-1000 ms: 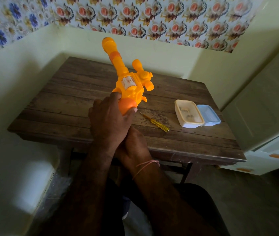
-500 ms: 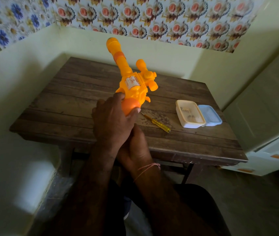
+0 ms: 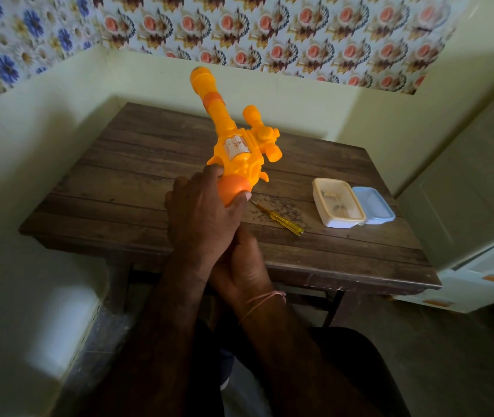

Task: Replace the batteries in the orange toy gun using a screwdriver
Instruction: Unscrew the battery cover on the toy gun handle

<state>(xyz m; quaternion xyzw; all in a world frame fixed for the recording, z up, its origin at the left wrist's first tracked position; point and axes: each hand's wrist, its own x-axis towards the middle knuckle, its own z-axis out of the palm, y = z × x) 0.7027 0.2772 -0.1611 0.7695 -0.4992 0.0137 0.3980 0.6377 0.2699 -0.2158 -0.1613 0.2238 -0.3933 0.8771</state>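
Observation:
The orange toy gun (image 3: 233, 145) is held up over the wooden table (image 3: 113, 188), its barrel pointing away and up toward the wall. My left hand (image 3: 200, 218) wraps around its rear, with fingers and thumb curled round the darker orange rounded end. My right hand (image 3: 239, 266) sits just below and behind the left one, gripping the gun's lower part, which is hidden under both hands. A yellow-handled screwdriver (image 3: 281, 219) lies on the table just right of my hands, untouched.
A cream plastic box (image 3: 337, 206) with small items inside stands at the table's right side, its pale blue lid (image 3: 375, 204) beside it. A pale cabinet (image 3: 468, 188) stands to the right. Walls close in behind and left of the table.
The gun and both hands have shifted slightly to the right in view, with the same grip. The screwdriver and box lie where they were.

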